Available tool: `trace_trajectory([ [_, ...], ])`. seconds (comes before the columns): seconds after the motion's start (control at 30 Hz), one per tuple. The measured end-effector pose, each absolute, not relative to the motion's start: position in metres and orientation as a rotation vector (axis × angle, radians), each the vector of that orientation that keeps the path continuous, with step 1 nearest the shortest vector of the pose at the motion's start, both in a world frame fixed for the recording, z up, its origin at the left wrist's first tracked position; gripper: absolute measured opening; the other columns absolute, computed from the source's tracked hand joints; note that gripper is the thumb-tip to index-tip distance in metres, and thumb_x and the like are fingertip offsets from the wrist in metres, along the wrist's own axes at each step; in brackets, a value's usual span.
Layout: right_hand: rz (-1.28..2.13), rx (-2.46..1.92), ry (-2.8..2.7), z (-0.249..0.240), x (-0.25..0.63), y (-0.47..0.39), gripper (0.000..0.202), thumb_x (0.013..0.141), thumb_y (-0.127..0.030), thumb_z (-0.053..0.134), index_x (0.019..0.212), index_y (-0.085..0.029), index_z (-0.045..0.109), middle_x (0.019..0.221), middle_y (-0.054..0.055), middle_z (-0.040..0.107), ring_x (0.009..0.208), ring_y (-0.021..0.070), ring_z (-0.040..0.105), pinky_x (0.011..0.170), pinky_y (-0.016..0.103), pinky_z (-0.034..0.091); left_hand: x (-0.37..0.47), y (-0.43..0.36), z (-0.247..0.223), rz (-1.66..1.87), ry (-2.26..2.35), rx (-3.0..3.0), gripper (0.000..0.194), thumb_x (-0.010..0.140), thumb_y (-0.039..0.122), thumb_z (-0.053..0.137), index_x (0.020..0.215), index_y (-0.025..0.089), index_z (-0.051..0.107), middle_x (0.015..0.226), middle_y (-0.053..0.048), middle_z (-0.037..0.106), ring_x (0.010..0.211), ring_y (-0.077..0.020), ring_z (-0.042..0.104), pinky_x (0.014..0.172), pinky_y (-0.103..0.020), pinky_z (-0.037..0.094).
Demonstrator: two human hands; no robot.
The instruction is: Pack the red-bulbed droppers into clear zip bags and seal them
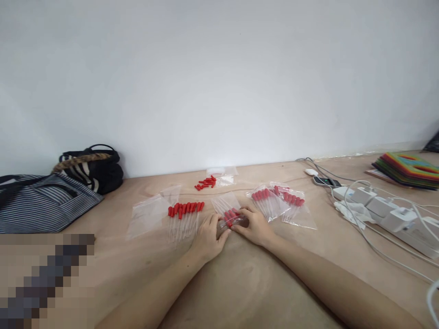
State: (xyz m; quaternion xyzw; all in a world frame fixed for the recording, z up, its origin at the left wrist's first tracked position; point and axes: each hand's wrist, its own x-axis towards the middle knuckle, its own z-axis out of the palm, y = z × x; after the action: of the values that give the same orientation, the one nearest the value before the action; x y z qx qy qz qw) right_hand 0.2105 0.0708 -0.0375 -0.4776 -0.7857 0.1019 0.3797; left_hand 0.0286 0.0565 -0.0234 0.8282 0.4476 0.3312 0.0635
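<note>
Between my two hands lies a clear zip bag [222,201] with several red-bulbed droppers inside, their bulbs toward me. My left hand [210,235] grips the bag's near left edge, thumb and fingers closed. My right hand [255,227] pinches the near right edge the same way. Just left of my left hand is a row of loose droppers [185,214] with red bulbs and clear tubes. Two filled bags of droppers overlap on the right, one nearer [269,203] and one farther right [297,212].
Flat clear bags [147,214] lie at the left. Loose red bulbs [206,183] sit by a bag of clear tubes [224,177] near the wall. Striped bag [51,201] and black bag [103,169] stand left. A power strip with chargers [384,210], cables and coloured sheets [408,169] are right.
</note>
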Motion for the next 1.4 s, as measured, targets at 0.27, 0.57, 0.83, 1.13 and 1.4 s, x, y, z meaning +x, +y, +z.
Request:
trace_trajectory([
  [0.27, 0.206, -1.274, -2.000, -0.033, 0.203, 0.070, 0.026, 0.068, -0.044, 0.064, 0.079, -0.020, 0.061, 0.080, 0.002, 0.061, 0.077, 0.0170, 0.057, 0.066, 0.027, 0.040, 0.028, 0.063, -0.023, 0.881, 1.374, 2.686, 0.008, 0.073, 0.010, 0.048, 0.074, 0.017, 0.051, 0.073, -0.003, 0.059, 0.068, -0.0176, 0.058, 0.062, -0.027, 0.045],
  [0.57, -0.046, -1.428, -1.968, -0.025, 0.193, 0.066, 0.013, 0.070, -0.030, 0.059, 0.076, -0.020, 0.053, 0.079, 0.001, 0.060, 0.080, 0.0184, 0.055, 0.070, 0.030, 0.031, 0.026, 0.061, -0.025, 0.844, 1.435, 2.748, 0.013, 0.078, 0.011, 0.040, 0.071, 0.017, 0.049, 0.069, -0.003, 0.057, 0.062, -0.0166, 0.056, 0.056, -0.026, 0.042],
  [0.83, 0.069, -1.405, -2.016, -0.028, 0.198, 0.071, 0.031, 0.068, -0.035, 0.064, 0.093, -0.020, 0.054, 0.091, 0.003, 0.058, 0.087, 0.0189, 0.053, 0.071, 0.030, 0.033, 0.026, 0.060, -0.024, 0.814, 1.427, 2.746, 0.014, 0.080, 0.012, 0.039, 0.071, 0.018, 0.049, 0.070, -0.002, 0.058, 0.063, -0.0161, 0.057, 0.057, -0.025, 0.042],
  [1.13, -0.056, -1.450, -2.072, -0.022, 0.190, 0.070, 0.016, 0.081, -0.033, 0.051, 0.086, -0.024, 0.063, 0.084, 0.003, 0.061, 0.084, 0.0182, 0.052, 0.073, 0.033, 0.026, 0.026, 0.059, -0.023, 0.806, 1.406, 2.728, 0.015, 0.080, 0.010, 0.039, 0.073, 0.018, 0.050, 0.074, -0.003, 0.060, 0.067, -0.0159, 0.058, 0.061, -0.025, 0.043],
  [1.4, -0.092, -1.256, -2.191, -0.024, 0.195, 0.071, 0.019, 0.078, -0.014, 0.049, 0.091, -0.023, 0.061, 0.085, 0.001, 0.062, 0.083, 0.0150, 0.052, 0.076, 0.032, 0.026, 0.027, 0.059, -0.023, 0.826, 1.418, 2.714, 0.014, 0.080, 0.010, 0.040, 0.072, 0.018, 0.050, 0.071, -0.003, 0.059, 0.066, -0.0171, 0.058, 0.059, -0.026, 0.043],
])
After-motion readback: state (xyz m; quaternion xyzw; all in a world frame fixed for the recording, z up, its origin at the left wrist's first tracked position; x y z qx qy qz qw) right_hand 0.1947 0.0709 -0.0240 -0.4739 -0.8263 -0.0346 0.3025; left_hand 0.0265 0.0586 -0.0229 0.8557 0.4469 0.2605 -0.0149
